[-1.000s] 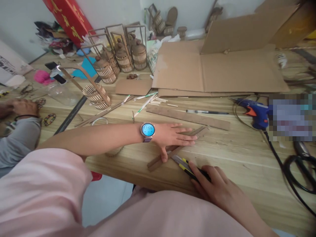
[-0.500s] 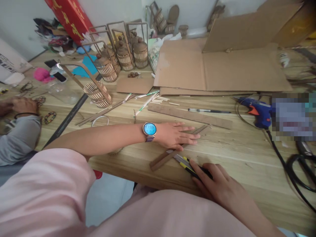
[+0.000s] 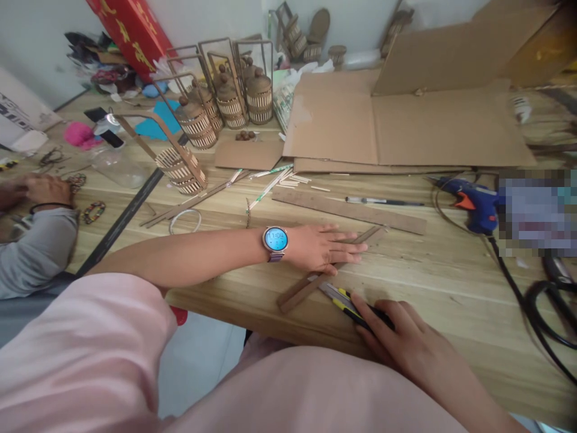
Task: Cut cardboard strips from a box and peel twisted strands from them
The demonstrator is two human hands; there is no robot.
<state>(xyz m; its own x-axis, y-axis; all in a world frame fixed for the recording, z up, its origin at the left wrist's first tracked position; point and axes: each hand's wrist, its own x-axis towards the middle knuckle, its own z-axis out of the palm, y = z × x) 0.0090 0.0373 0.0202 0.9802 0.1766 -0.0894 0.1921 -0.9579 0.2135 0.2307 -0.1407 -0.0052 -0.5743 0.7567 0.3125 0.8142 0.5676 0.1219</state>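
My left hand (image 3: pixel 318 248), with a watch on its wrist, lies flat with fingers spread over brown cardboard strips (image 3: pixel 295 293) on the wooden table. The strips run slantwise from near the table's front edge up past my fingertips; their middle is hidden under the palm. In my right hand (image 3: pixel 401 331) is a utility knife (image 3: pixel 345 305) with a black and yellow handle. Its bare blade points up and left, and the tip meets the strips just below my left hand.
Behind my hands lie a wide cardboard strip (image 3: pixel 347 211), a pen (image 3: pixel 383 201) and several short sticks (image 3: pixel 295 179). A blue glue gun (image 3: pixel 478 204) with its cable is at right. Small lantern-like baskets (image 3: pixel 232 108) and cardboard sheets (image 3: pixel 333 129) stand behind. Another person's hands (image 3: pixel 42 191) rest at far left.
The whole view has shifted slightly to the right. Both hands, the knife and the strips keep almost the same places relative to each other.
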